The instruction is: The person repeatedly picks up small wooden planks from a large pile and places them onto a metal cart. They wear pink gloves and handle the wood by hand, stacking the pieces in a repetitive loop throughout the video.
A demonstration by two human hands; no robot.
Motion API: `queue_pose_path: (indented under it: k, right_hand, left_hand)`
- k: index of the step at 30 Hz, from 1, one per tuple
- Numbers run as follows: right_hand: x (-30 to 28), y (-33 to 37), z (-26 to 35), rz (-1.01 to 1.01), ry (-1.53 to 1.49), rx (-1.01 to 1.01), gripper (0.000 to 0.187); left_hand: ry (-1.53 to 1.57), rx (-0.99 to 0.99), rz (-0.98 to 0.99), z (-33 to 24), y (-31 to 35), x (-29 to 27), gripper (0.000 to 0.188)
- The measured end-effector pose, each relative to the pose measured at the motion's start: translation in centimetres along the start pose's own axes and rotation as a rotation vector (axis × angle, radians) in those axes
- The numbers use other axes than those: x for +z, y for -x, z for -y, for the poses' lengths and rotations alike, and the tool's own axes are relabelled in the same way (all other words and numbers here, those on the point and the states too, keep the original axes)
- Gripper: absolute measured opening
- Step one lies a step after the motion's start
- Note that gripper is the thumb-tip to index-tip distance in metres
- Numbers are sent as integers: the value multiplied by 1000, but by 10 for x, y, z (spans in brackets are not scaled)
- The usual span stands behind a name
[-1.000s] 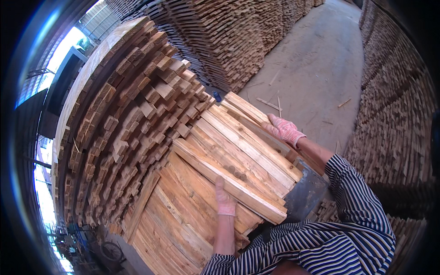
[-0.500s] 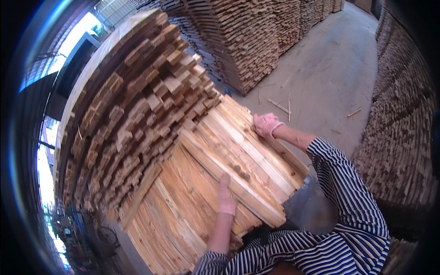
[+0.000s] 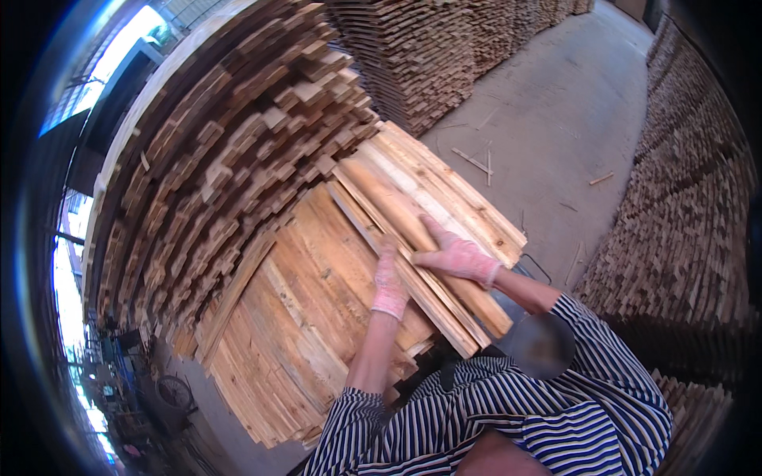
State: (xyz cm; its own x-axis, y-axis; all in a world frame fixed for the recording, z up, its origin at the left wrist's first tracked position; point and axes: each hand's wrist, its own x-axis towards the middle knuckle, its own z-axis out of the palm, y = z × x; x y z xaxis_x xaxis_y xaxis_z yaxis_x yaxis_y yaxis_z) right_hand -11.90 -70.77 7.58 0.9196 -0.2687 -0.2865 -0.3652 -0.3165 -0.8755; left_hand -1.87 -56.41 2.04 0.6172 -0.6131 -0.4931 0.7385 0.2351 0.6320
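Note:
Both my hands wear pinkish work gloves and are over a layer of pale wooden planks. My left hand [image 3: 390,284] is closed against the edge of a narrow plank [image 3: 435,308], its thumb lying along the wood and its other fingers hidden. My right hand [image 3: 462,257] grips a rounded-edge plank [image 3: 389,200] just to the right, thumb and fingers astride it. These planks lie side by side, raised on top of the flat plank layer [image 3: 309,274]. More pale boards [image 3: 468,198] lie beyond my right hand.
A tall stack of planks [image 3: 238,159] with uneven ends rises at the left and far side. Other lumber stacks stand at the back [image 3: 429,63] and right [image 3: 683,174]. Wood scraps [image 3: 474,161] lie on the concrete floor [image 3: 556,119]. A wheel [image 3: 175,392] shows at lower left.
My right hand has come from the far right edge of the layer inward, close to my left hand, and now holds a plank. My left hand stays at the raised plank's edge.

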Motion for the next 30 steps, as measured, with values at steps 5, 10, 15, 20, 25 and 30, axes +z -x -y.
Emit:
queue_pose_path:
  k: [5,10,15,20,25,30]
  right_hand:
    - [37,40,8,7,-29,-112,98]
    - [83,76,50,-128,153,-158,110]
    - [56,97,21,-60,-601,-52,81]
    - [95,131,-3,-69,-1119,-240,67]
    - [121,210,-101,-410,-1232,57,64]
    - [165,253,-117,-540,-1403,426,50]
  left_hand:
    - [-35,-42,54,6,19,-55,74]
    - [-592,414,170,22,46,-101,57]
    - [-417,305,365,-1,98,-13,59]
    - [-731,105,389,-97,141,-17,54]
    - [-1606,394,151,-155,171,-106,78]
    - [-1887,167,-227,-161,232,-230,80]
